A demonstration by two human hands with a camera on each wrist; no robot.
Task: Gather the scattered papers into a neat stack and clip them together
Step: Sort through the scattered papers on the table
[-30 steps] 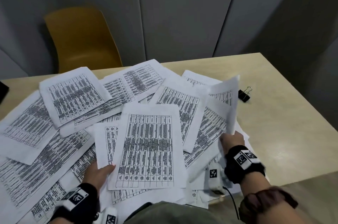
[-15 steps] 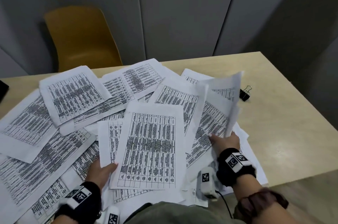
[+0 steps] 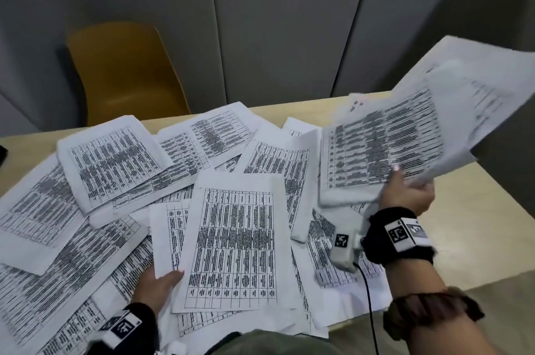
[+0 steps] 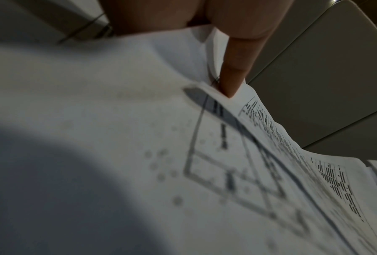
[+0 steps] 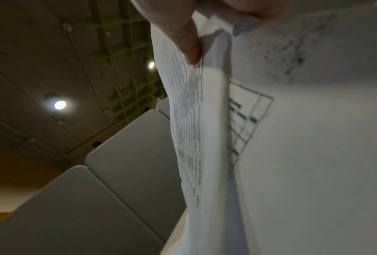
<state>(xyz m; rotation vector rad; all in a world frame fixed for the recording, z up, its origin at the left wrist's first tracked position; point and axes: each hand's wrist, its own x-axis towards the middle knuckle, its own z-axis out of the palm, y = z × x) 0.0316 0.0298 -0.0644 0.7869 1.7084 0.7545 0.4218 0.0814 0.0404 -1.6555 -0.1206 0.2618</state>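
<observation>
Several sheets [image 3: 405, 134] pinched between thumb and fingers of right hand [image 3: 405, 195], raised above tabletop [image 3: 477, 224] at right; middle sheet [image 3: 234, 238] among scattered papers [image 3: 110, 157] pinched at near-left corner by left hand [image 3: 157, 286], thumb on top.

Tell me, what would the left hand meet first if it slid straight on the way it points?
Probably the middle sheet: the left hand points at its left edge, thumb right beside it. Depth is unclear.
</observation>
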